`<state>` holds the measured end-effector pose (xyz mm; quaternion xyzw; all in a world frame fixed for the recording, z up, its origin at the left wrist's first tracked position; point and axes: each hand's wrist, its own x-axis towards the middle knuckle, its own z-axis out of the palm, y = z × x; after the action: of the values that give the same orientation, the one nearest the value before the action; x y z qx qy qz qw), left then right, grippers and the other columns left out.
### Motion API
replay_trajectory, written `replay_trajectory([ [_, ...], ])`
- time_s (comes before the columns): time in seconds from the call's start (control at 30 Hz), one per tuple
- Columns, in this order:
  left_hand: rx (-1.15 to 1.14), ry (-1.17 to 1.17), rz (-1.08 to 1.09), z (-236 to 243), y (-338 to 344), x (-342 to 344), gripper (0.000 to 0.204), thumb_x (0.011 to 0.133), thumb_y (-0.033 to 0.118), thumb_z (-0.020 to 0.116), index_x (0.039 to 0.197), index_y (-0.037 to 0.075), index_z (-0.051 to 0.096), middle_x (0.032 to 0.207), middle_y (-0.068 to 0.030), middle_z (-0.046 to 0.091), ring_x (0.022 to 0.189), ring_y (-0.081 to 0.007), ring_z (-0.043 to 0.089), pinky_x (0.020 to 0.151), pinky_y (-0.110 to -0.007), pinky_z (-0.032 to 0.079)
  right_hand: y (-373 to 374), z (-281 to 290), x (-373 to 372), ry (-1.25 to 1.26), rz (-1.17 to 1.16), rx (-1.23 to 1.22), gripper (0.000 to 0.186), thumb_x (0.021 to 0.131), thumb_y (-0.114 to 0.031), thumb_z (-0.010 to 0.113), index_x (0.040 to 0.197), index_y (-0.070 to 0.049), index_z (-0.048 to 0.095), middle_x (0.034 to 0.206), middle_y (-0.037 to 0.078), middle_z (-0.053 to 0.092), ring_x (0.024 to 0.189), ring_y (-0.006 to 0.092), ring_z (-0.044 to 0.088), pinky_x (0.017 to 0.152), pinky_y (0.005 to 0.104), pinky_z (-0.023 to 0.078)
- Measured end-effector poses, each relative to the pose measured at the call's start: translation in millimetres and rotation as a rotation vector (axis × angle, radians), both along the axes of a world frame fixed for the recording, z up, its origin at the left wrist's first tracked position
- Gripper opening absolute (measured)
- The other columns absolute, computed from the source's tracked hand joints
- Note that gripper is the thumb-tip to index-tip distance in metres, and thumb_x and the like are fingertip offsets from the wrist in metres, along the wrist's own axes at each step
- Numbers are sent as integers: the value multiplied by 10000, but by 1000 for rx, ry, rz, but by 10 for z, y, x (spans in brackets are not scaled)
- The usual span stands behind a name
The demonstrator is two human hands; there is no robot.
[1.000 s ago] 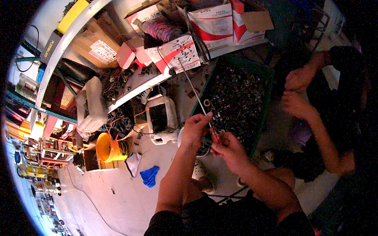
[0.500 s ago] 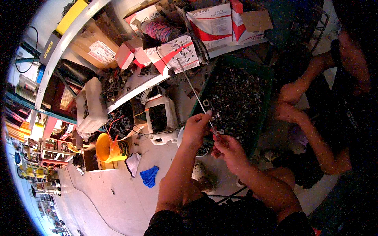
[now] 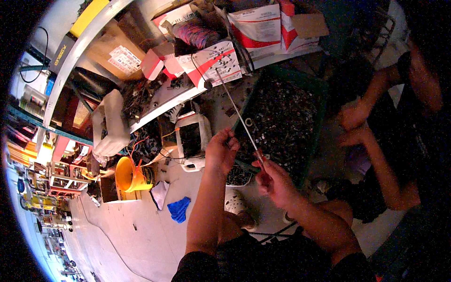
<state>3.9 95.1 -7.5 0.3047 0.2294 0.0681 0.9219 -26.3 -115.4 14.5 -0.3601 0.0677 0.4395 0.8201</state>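
My right hand (image 3: 277, 183) is closed round the red handle of a long-shafted screwdriver (image 3: 240, 118). Its thin metal shaft slants up and away to the left, over the green bin (image 3: 320, 113). In the picture, the tip overlaps a white and red box on the shelf; whether they touch I cannot tell. My left hand (image 3: 220, 149) is beside the shaft, just to its left and apart from it. Its fingers are curled in, and anything between them is hidden. Many small mixed metal parts (image 3: 282, 117), some like nuts and washers, fill the bin.
Boxes and a wire coil (image 3: 197, 36) crowd the shelf (image 3: 162, 110). Left of the bin stand a cut plastic jug (image 3: 206, 129) and a yellow bucket (image 3: 127, 174). A blue cloth (image 3: 178, 209) lies on the floor. Another person's hands (image 3: 354, 124) are at the right.
My left hand has come off the screwdriver's shaft and moved a little left and up, its fingers curled. The right hand still grips the handle. The other person's hands have shifted slightly right.
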Motion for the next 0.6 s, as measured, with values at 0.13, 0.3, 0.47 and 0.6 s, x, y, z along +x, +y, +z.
replay_trajectory([
  [0.13, -1, 11, 47, 172, -3, 35, 172, 905, 128, 499, 1053, 47, 535, 876, -36, 541, 671, -149, 412, 588, -260, 362, 49, -23, 5, -122, -97, -324, 327, 952, -347, 515, 1195, -131, 545, 661, -35, 460, 499, 45, 340, 431, 198, 274],
  [0.3, -66, -128, 31, 211, 129, 30, 221, 923, 188, 495, 1108, 73, 532, 898, -22, 560, 663, -147, 409, 580, -260, 349, 52, 42, -5, -163, -160, -507, 273, 947, -346, 526, 1100, -130, 595, 601, -83, 357, 467, 30, 289, 417, 205, 224],
  [0.47, -131, -143, 94, 313, 221, 27, 239, 939, 198, 475, 1139, 77, 526, 898, -8, 566, 645, -144, 406, 574, -264, 339, -60, -45, -4, -537, -116, -481, 270, 930, -356, 547, 929, -97, 621, 553, -81, 344, 448, 34, 276, 414, 215, 204],
  [0.6, -193, -350, 117, 174, 537, -17, 218, 947, 186, 455, 1120, 76, 529, 901, 15, 570, 633, -137, 402, 566, -267, 335, -140, 56, 20, -556, 4, -597, 317, 921, -352, 561, 765, -80, 612, 565, -82, 404, 475, 35, 301, 434, 237, 224],
])
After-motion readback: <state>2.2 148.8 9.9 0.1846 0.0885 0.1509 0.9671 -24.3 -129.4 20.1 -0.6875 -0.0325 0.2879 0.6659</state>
